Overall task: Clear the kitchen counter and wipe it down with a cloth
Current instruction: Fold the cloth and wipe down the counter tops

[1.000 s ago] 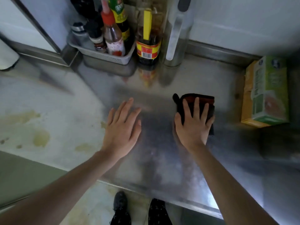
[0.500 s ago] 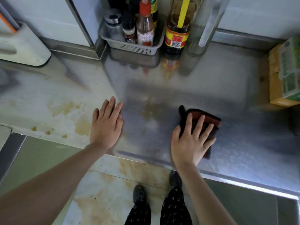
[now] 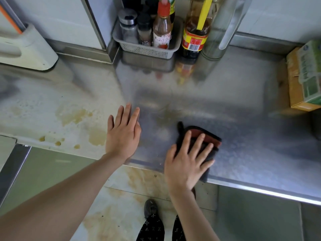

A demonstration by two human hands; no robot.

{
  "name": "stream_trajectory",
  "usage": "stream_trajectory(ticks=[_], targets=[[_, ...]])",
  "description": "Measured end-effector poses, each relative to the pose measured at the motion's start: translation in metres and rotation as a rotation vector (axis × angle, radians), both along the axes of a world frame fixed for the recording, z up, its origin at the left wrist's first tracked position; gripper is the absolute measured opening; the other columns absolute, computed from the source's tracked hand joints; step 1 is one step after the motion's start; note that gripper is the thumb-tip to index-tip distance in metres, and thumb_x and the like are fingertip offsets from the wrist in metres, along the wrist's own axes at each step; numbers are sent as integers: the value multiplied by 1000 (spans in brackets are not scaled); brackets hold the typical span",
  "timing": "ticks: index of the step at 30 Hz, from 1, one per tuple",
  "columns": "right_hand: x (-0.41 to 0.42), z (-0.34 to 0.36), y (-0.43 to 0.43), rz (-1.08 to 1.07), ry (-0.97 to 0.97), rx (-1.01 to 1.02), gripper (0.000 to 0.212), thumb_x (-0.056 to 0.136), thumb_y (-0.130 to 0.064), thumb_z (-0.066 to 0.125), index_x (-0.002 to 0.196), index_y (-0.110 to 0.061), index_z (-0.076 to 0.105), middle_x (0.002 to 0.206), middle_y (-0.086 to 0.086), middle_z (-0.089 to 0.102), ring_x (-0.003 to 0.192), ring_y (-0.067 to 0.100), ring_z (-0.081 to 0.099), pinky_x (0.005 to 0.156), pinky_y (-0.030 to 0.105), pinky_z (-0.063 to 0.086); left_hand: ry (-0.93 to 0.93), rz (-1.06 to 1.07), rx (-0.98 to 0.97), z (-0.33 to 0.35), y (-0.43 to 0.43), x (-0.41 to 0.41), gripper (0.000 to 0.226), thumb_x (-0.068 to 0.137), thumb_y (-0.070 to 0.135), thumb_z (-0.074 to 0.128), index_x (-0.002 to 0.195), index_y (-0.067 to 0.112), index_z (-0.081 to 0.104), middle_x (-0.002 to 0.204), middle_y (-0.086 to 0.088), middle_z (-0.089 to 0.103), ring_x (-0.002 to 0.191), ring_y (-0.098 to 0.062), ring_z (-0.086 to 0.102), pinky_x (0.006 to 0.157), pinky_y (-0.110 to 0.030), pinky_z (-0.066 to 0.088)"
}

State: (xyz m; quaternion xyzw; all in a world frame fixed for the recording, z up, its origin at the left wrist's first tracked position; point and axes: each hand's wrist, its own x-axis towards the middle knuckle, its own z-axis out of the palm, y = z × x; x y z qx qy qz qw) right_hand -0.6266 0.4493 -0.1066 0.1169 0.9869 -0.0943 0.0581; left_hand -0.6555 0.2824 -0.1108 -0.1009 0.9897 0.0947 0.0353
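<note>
A dark cloth with a red edge lies flat on the steel counter, near its front edge. My right hand presses down on the cloth with fingers spread, the palm partly over the counter's edge. My left hand rests flat on the counter to the left, fingers together and holding nothing. Yellow-brown stains mark the counter left of my left hand.
At the back stand a grey basket of sauce bottles, a dark bottle with a red-yellow label and a clear jug. A green-orange carton lies at the right edge. A white holder sits back left.
My right hand has pulled the cloth from mid-counter back toward the front edge. My left hand has slid left and toward the front edge too.
</note>
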Motion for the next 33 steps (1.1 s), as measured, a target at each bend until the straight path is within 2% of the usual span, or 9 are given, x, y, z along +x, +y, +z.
stream_trajectory(ticks=[4, 7, 10, 14, 16, 23, 25, 30, 33], targets=[[6, 3, -36, 372, 43, 7, 54, 90, -46, 36, 140, -27, 39, 149, 10, 36, 137, 41, 28, 105, 63, 17, 7, -3, 3, -1, -1, 0, 54, 94, 34, 13, 146, 21, 22, 155, -7, 19, 143, -27, 14, 111, -50, 16], [-9, 4, -18, 518, 20, -6, 52, 94, -48, 25, 144, -34, 27, 154, 4, 24, 142, 37, 16, 109, 60, 8, 10, -10, -3, -2, -2, 1, 53, 95, 33, 14, 146, 21, 22, 155, -8, 20, 143, -28, 14, 111, -51, 16], [-41, 3, 19, 365, -17, -26, 55, 93, -50, 19, 146, -39, 13, 158, -2, 4, 144, 32, -2, 111, 57, -5, 16, -14, -14, -2, -1, 0, 52, 94, 30, 17, 145, 20, 27, 153, -10, 25, 141, -29, 20, 109, -52, 20], [-91, 5, 36, 18, -13, -79, 55, 94, -46, 27, 147, -33, 17, 158, 3, 2, 144, 33, -6, 113, 59, -3, 18, -9, -20, -4, -2, 0, 54, 94, 32, 12, 146, 21, 23, 155, -7, 21, 142, -27, 15, 110, -50, 18], [-112, 6, 21, 1, -18, -89, 56, 95, -44, 28, 148, -32, 15, 158, 4, 0, 143, 33, -8, 113, 58, -4, 22, -5, -23, -4, -1, -1, 55, 93, 33, 9, 146, 22, 23, 155, -6, 20, 143, -26, 14, 111, -49, 17], [-102, 4, -19, 649, 24, -55, 53, 96, -44, 28, 146, -36, 16, 158, -1, 7, 144, 31, -2, 113, 54, -2, 43, -7, -21, -5, -1, -1, 53, 95, 32, 15, 144, 20, 27, 153, -8, 24, 141, -28, 19, 110, -52, 21], [-121, 5, 0, 610, 19, -50, 52, 96, -44, 29, 146, -38, 18, 158, -3, 8, 144, 29, -1, 113, 54, -1, 41, -8, -23, -4, -1, 0, 53, 95, 32, 14, 144, 20, 28, 153, -9, 25, 141, -28, 20, 109, -52, 22], [-174, 5, 18, 136, -7, -97, 53, 95, -42, 29, 146, -36, 18, 159, -1, 4, 144, 30, -5, 113, 56, -2, 44, -20, -21, -4, -1, -1, 52, 94, 30, 17, 144, 18, 30, 151, -11, 28, 140, -31, 23, 107, -54, 24], [-163, 4, -16, 221, 22, -83, 54, 94, -43, 30, 146, -35, 18, 158, 0, 6, 144, 32, -3, 113, 56, -1, 36, -15, -24, -5, -2, -1, 52, 95, 30, 17, 144, 18, 30, 152, -10, 28, 140, -30, 23, 107, -53, 24]])
